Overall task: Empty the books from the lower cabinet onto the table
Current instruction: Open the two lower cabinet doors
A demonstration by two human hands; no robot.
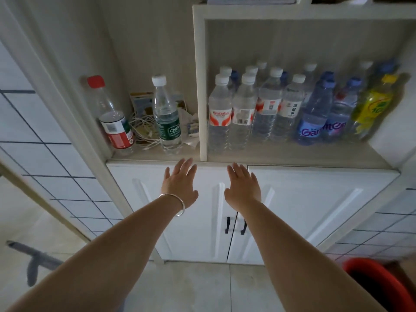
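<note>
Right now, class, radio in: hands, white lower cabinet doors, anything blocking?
Left hand open, right hand open, both empty. White lower cabinet doors shut, black handles untouched; books unseen. Nothing blocking.

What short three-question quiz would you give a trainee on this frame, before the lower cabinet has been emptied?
1. True or false: the lower cabinet doors are shut.
2. Which hand wears the silver bangle? A) left hand B) right hand C) neither
3. Fill in: the bottle with the red cap stands in the ____ shelf compartment.

Key:
1. True. Both doors are closed, their black handles side by side at the middle; no books show.
2. A. Both hands are held flat with straight fingers and hold nothing.
3. Left, beside the green-labelled bottle and a tangle of white cable.
</note>
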